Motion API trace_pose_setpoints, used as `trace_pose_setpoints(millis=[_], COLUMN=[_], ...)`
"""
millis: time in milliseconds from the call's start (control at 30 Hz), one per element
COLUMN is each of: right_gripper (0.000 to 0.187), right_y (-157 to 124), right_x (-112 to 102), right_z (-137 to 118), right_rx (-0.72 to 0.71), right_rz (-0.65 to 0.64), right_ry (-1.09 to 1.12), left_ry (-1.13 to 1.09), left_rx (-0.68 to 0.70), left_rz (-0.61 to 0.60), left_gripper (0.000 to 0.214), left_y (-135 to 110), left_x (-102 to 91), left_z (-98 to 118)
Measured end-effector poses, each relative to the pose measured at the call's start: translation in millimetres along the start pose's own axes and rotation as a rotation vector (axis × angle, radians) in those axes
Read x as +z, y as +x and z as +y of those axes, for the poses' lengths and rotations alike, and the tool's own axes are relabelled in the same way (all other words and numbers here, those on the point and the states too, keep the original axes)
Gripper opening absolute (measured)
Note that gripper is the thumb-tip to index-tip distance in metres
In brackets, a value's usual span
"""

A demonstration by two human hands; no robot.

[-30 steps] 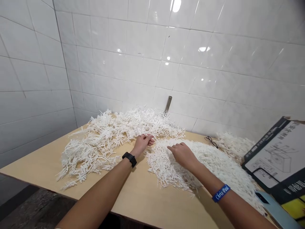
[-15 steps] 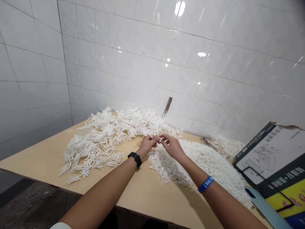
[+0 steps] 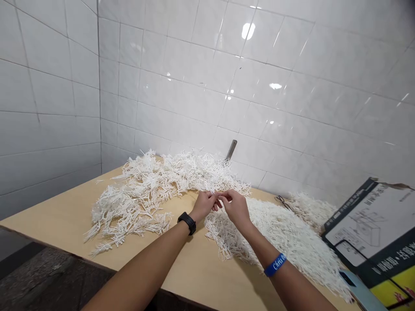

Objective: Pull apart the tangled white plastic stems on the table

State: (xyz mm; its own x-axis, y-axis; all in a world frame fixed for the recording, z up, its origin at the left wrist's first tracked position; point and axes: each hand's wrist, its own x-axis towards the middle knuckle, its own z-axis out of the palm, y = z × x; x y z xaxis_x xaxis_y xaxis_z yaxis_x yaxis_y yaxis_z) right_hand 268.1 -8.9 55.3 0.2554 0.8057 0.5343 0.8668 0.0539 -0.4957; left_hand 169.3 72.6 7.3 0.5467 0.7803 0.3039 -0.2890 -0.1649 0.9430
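Head view shows 2 bare hands which meet at their fingertips above a wooden table (image 3: 191, 274), near the place where 2 white heaps come close together. The left hand (image 3: 203, 204) has bent fingers, and its thumb is near the fingertips; a small white bit (image 3: 212, 191) shows just beside them, but it is too small to tell whether the hand is gripping it. The right hand (image 3: 237, 210) has thumb and index finger brought toward the left fingertips; whether they are fully closed on something, I cannot tell. The heap of branched white strands (image 3: 152, 172) lies loosely to the left and behind the hands. The heap of short white pieces (image 3: 288, 233) is spread to the right, partly below the right forearm. Beyond it, a smaller pale heap (image 3: 313, 210) lies near the tiled wall (image 3: 181, 95), with a thin dark loop (image 3: 282, 201) beside it. A metal strip (image 3: 231, 150) stands tilted behind the left heap. At the right edge there are a printed box (image 3: 372, 229) and a light blue phone (image 3: 365, 290).
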Motion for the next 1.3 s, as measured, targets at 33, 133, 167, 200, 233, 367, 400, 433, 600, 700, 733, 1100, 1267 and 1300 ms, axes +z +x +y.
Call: trace_pose_setpoints(millis=[33,133,167,200,233,367,400,433,600,700,733,1100,1267,1300], right_gripper=[0.017,0.018,0.019,0.018,0.018,0.028,0.031,0.034,0.028,0.036,0.041,0.036,0.031,0.029], right_y=[-0.1,-0.1,1.6,5.3,11.8,62.1,75.3,85.5,71.9,30.9,17.1,-53.6,-53.8,-53.8], right_x=[-5.1,-35.5,-48.0,-59.6,-68.9,-69.5,-62.1,-53.6,-24.1,-20.4,-19.5,7.4,-0.1,-2.0], right_z=[-5.8,-31.5,-40.2,-47.4,-52.1,-39.2,-29.6,-19.2,19.5,28.9,31.2,64.2,61.5,60.3], right_rx=[0.005,-0.069,-0.114,-0.173,-0.225,-0.212,-0.119,-0.026,0.004,0.076,0.107,-0.203,-0.316,-0.345], right_rz=[0.0,0.075,0.139,0.221,0.328,0.407,0.265,0.123,0.018,-0.015,-0.045,0.201,0.269,0.269], right_ry=[-0.001,0.076,0.138,0.195,0.227,0.151,0.068,-0.016,-0.015,0.16,0.247,0.288,0.258,0.254], left_ry=[0.018,0.134,0.2,0.275,0.345,0.499,0.514,0.528,0.656,0.896,0.962,0.314,-0.037,-0.074], left_rx=[0.012,0.085,0.11,0.129,0.138,0.144,0.147,0.15,0.186,0.211,0.217,0.016,-0.084,-0.1], left_rz=[0.007,0.069,0.103,0.141,0.175,0.24,0.242,0.244,0.238,0.175,0.139,0.0,-0.086,-0.096], left_gripper=[0.05,0.05,0.05,0.049,0.047,0.031,0.025,0.018,0.029,0.042,0.047,0.041,0.05,0.049], left_y=[-1.1,-2.9,-2.9,-2.8,-2.6,-2.7,-2.8,-2.7,0.1,0.8,0.6,0.6,-1.9,-2.4], left_x=[-0.1,-3.4,-5.4,-7.5,-9.5,-14.5,-15.0,-15.2,-15.5,-14.7,-14.0,11.8,15.7,15.8], left_z=[-0.5,-1.2,-1.5,-2.0,-2.7,-6.9,-7.6,-8.2,-8.7,-9.2,-9.5,-17.7,-5.8,-3.6])
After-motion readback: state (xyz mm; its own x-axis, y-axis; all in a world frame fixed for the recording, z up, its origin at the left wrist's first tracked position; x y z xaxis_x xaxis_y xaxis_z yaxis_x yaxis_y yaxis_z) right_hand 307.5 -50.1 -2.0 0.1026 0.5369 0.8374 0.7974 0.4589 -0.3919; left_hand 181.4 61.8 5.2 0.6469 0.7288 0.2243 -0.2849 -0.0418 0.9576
